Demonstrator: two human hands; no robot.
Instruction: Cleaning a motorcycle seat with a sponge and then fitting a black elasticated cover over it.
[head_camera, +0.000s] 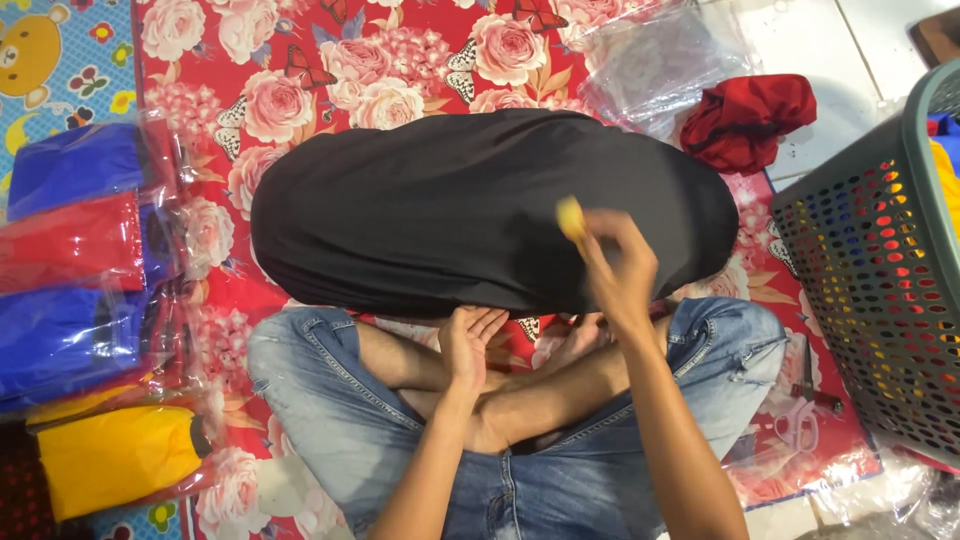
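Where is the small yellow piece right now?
In the head view, the small yellow piece is pinched in the right hand, over the right part of the black garment spread on the floral mat.

Blurred yellow thing (570, 217) in right hand (622, 272)

floor: red rose-print mat (300, 90) | white tiles (800, 30) top-rt | kids' mat (60, 60) top-lt | even light

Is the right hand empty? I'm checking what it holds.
No, the right hand pinches a small yellow thing over the black cloth.
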